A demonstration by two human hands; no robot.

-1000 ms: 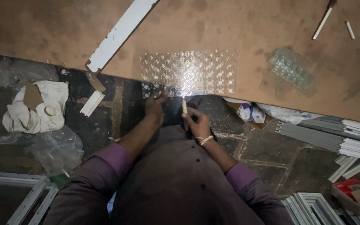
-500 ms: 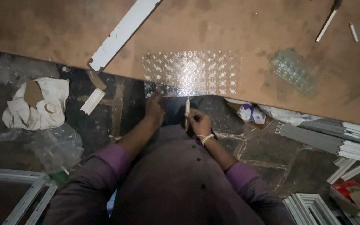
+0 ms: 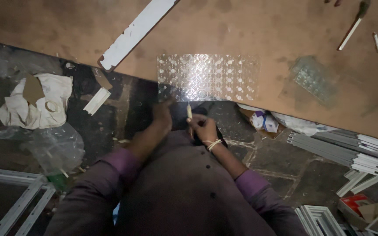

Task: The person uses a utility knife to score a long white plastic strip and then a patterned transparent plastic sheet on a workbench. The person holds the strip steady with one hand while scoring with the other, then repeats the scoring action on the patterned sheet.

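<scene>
A sheet of clear patterned glass [image 3: 208, 77] lies on the brown board table [image 3: 250, 30], its near edge hanging over the table's edge. My left hand [image 3: 162, 112] is at the overhanging near edge of the sheet, fingers up against the glass. My right hand [image 3: 203, 128] is closed on a thin pale stick-like tool [image 3: 189, 114], held upright just below the glass edge. A pale band circles my right wrist. Both sleeves are purple.
A long white strip [image 3: 134, 32] lies on the table, with a second piece of patterned glass [image 3: 313, 81] and thin sticks [image 3: 351, 30] at the right. On the stone floor are crumpled cloth [image 3: 36, 105], clear plastic [image 3: 55, 148], white frames [image 3: 18, 196] and stacked white profiles [image 3: 351, 153].
My right hand with the tool has dropped slightly from the glass edge toward my body. My left hand has stayed at the glass edge.
</scene>
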